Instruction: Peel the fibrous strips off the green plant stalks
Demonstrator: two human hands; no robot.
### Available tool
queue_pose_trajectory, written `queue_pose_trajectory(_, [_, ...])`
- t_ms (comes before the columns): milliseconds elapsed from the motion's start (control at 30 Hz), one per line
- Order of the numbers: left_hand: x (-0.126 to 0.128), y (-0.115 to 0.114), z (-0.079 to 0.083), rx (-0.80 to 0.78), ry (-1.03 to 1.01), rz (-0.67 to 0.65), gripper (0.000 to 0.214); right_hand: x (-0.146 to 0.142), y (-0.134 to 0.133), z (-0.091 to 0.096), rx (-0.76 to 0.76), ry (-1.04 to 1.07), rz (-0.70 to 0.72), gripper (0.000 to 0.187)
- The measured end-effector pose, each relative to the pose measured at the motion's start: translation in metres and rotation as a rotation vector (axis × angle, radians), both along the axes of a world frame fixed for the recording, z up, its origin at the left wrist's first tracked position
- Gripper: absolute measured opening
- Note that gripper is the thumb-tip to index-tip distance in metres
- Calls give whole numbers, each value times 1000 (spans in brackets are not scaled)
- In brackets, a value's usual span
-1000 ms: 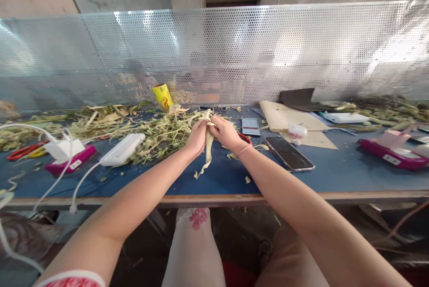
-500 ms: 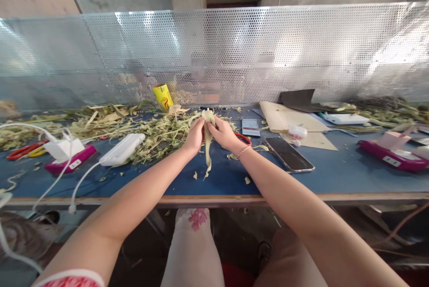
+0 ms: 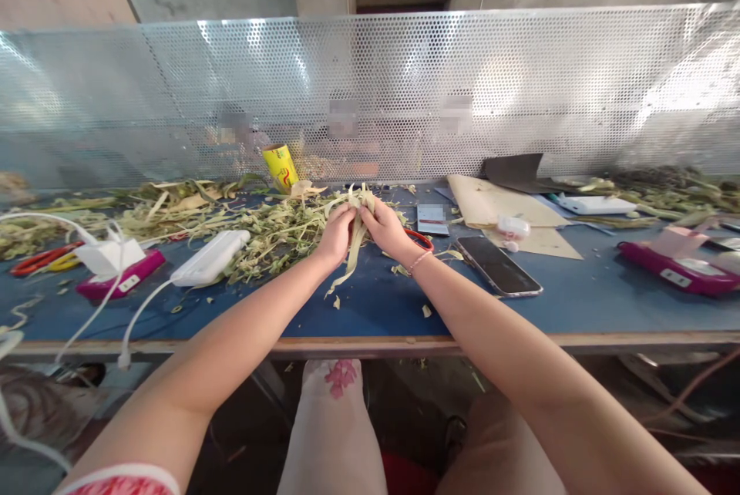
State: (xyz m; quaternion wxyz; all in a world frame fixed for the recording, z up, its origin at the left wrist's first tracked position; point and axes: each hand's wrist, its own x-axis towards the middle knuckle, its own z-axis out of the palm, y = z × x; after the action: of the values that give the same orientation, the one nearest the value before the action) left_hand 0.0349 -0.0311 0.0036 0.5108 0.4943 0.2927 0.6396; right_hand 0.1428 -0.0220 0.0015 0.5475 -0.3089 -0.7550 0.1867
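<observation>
- At the far left of the blue worktop [image 3: 370, 314] we see red scissors [image 3: 40, 258]. Next comes a white charger [image 3: 109, 256] resting on a magenta box [image 3: 124, 277], with a white power bank [image 3: 211, 257] just beside it.
- A heap of dry leaf scraps [image 3: 254, 229] spreads behind these, and a yellow can [image 3: 280, 167] stands tilted at its far edge.
- Our left hand [image 3: 337, 235] has its grip closed on the pale leaf strips [image 3: 351, 256], held above the middle of the worktop, just right of the heap.
- Our right hand [image 3: 386, 230] meets it, its grip pinched on the same strips. Loose ends fan out above the fingers and one strip hangs down towards the worktop.
- Further right lie a dark phone [image 3: 498, 264], a sheet of cardboard [image 3: 491, 202] and another magenta case [image 3: 671, 265].
</observation>
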Motion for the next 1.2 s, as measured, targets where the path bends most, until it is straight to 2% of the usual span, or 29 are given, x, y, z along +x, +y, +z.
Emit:
queue_pose_trajectory(133, [3, -11, 9, -48, -9, -12, 13, 1, 0, 0, 63, -35, 8, 16])
queue_pose_trajectory(233, [1, -6, 5, -46, 17, -28, 14, 2, 0, 1, 57, -35, 17, 15])
queue_pose_trajectory(367, [-5, 9, -6, 19, 39, 22, 22, 0, 2, 1, -96, 3, -6, 16])
queue_pose_trajectory(467, [-9, 13, -8, 47, 139, 70, 31, -1, 5, 0, -206, 20, 13, 19])
queue_pose_trajectory(567, [-11, 10, -4, 51, 216, 98, 27, -1, 7, -2, -280, 63, 82, 18])
queue_pose_trajectory(800, [-10, 9, 0, 4, 187, 60, 14, 3, 5, 0, -536, 205, 344, 22])
queue_pose_trajectory(1033, [-9, 11, -1, -21, 147, 31, 19, 4, 2, 3, -610, 297, 426, 30])
queue_pose_trajectory(1200, [-8, 7, 1, -32, 122, -43, 25, 4, 5, 0, -589, 276, 405, 30])
